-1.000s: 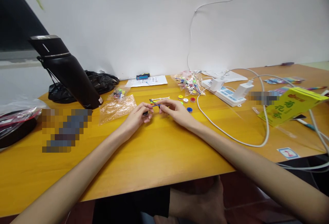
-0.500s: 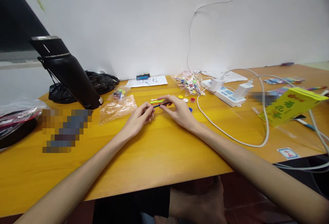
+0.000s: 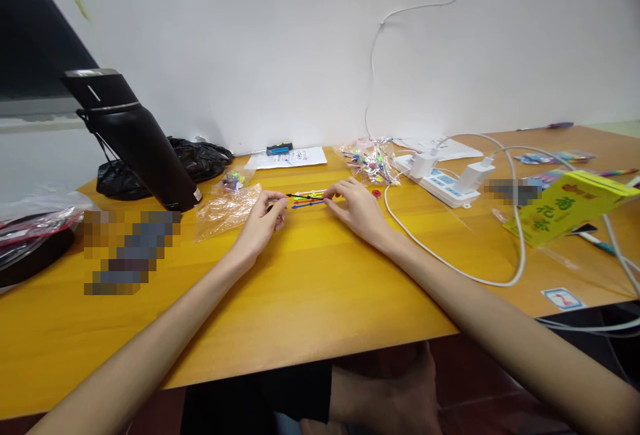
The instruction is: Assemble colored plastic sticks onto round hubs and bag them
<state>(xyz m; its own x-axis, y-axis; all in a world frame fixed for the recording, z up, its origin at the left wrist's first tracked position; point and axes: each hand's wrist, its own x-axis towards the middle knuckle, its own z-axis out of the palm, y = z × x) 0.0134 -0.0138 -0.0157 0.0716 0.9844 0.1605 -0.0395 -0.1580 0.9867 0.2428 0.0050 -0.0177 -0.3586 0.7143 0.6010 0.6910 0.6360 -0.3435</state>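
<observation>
Several thin arrow-shaped plastic pieces lie side by side on the wooden table between my hands: a blue arrow [image 3: 307,206] in front, white, yellow and red ones behind. A black arrow-shaped piece [image 3: 303,197] slants above these, its pointed end facing my left hand. My left hand [image 3: 264,220] is half curled beside that point, thumb and index apart; whether it touches the arrow is unclear. My right hand [image 3: 355,207] has thumb and index closed around the black piece's other end. A small red disc [image 3: 376,194] sits just beyond my right hand.
At left stand a black bottle [image 3: 135,142] and a clear plastic bag [image 3: 225,214]. Behind are a bag of small coloured parts [image 3: 367,158] and a screwdriver [image 3: 279,148]. To the right, a power strip [image 3: 450,192] trails a white cable [image 3: 440,265] near a yellow box [image 3: 565,208].
The blue arrow, held between both hands before, now lies on the table with the others. My left hand has drawn back left, and my right hand has shifted slightly right.
</observation>
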